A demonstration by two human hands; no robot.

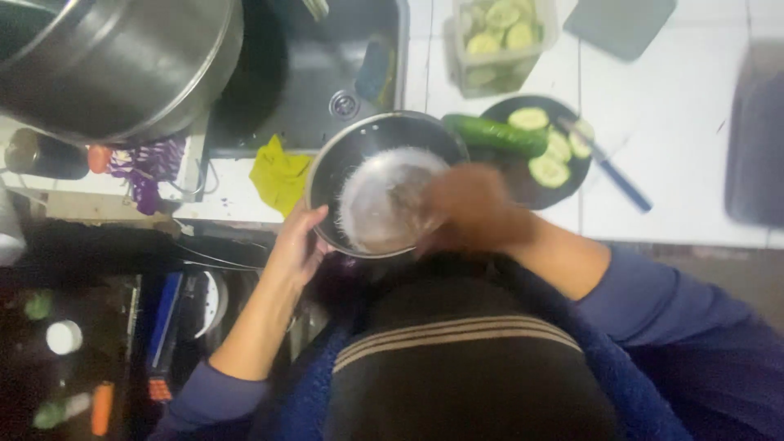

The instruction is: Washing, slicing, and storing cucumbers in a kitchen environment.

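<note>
My left hand (298, 243) grips the near-left rim of a round metal bowl (343, 155) at the counter's front edge. A pale, wet-looking mass (380, 196) lies inside the bowl. My right hand (469, 208) is down in the bowl on its right side, blurred by motion, fingers curled into the pale mass. Just right of the bowl stands a dark plate (523, 189) bearing a whole cucumber (494, 135), several cucumber slices (549, 170) and a blue-handled knife (612, 175).
A steel sink (310, 82) lies behind the bowl, a yellow cloth (279, 173) at its front edge. A big metal pot (122, 65) looms at top left. A clear tub of cucumber slices (498, 41) and a grey board (621, 24) sit at the back.
</note>
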